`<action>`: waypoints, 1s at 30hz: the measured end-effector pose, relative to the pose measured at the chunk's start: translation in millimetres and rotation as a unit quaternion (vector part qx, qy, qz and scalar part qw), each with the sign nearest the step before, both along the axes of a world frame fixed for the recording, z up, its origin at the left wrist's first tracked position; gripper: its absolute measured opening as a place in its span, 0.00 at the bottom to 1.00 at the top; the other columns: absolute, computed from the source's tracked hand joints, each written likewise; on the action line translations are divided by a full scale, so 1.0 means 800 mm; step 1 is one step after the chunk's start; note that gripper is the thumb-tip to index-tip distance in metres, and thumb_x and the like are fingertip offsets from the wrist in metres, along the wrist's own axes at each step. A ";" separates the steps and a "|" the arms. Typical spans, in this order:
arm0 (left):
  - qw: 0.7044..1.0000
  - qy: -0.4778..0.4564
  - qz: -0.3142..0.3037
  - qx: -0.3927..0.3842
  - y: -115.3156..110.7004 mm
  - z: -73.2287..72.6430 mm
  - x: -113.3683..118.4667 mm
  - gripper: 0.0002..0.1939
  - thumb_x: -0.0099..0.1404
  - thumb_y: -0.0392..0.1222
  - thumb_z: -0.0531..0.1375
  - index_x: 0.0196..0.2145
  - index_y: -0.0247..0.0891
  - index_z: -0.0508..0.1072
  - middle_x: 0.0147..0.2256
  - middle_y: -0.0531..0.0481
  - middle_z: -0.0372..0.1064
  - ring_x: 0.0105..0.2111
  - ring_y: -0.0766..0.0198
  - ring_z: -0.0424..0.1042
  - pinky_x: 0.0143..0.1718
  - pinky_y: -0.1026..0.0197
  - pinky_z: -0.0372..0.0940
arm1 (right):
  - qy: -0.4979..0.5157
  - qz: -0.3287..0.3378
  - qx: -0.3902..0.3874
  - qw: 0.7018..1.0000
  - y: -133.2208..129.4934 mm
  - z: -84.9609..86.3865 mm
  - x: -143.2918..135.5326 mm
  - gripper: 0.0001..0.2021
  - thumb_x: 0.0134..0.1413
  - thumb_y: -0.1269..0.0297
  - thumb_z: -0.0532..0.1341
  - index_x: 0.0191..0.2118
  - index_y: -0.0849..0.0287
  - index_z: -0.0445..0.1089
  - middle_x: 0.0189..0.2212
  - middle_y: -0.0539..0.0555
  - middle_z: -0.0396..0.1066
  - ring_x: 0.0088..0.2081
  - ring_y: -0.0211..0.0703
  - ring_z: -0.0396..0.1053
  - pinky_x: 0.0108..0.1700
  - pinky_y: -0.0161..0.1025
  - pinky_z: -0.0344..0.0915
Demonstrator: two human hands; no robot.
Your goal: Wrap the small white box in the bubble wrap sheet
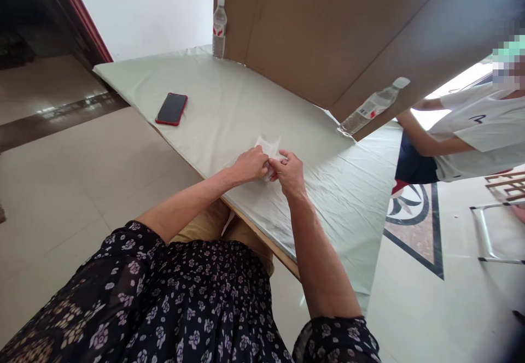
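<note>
A small piece of thin white sheet (268,145), like tissue or plastic film, is between my two hands just above the covered table (213,122). My left hand (251,164) pinches it from the left with fingers curled. From the right, my right hand (289,173) grips it with thumb and forefinger, its other fingers bent. The fingertips of both hands nearly meet at the sheet's near part. Its lower portion is partly hidden by my fingers, and I cannot tell whether it wraps anything.
A phone in a red case (171,109) lies to the left. One water bottle (219,29) stands at the far corner; another bottle (373,107) stands at the right, both against a tall brown cardboard panel (303,35). A person in a white shirt (484,117) is beyond the table's right side.
</note>
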State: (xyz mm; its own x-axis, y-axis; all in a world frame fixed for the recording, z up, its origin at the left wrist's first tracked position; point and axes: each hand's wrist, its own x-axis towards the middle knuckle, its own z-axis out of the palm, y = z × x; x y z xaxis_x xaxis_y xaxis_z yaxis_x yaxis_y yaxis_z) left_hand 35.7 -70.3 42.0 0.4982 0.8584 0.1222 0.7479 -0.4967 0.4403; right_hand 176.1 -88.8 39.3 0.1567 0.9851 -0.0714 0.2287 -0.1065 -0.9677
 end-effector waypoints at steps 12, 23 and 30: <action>0.958 -0.234 0.153 -0.058 -0.012 -0.023 0.004 0.17 0.62 0.39 0.61 0.49 0.33 0.73 0.48 0.41 0.72 0.43 0.60 0.72 0.49 0.56 0.68 | -0.231 0.160 0.010 0.960 -0.011 0.027 0.004 0.33 0.49 0.74 0.52 0.64 0.63 0.60 0.48 0.59 0.78 0.25 0.37 0.72 0.45 0.42 0.72; 0.960 -0.234 0.143 -0.054 -0.015 -0.031 0.008 0.28 0.57 0.29 0.57 0.57 0.34 0.67 0.50 0.40 0.67 0.40 0.63 0.71 0.49 0.57 0.68 | -0.043 0.002 -0.107 0.993 0.038 -0.007 0.042 0.17 0.52 0.63 0.63 0.47 0.66 0.68 0.36 0.59 0.76 0.24 0.36 0.70 0.18 0.30 0.57; 0.967 -0.232 0.096 -0.041 -0.014 -0.035 0.006 0.30 0.57 0.29 0.56 0.59 0.36 0.67 0.52 0.41 0.64 0.40 0.63 0.70 0.47 0.58 0.69 | -0.039 0.044 -0.120 0.991 0.085 -0.011 0.034 0.16 0.49 0.56 0.70 0.36 0.62 0.69 0.23 0.49 0.69 0.20 0.33 0.64 0.17 0.30 0.54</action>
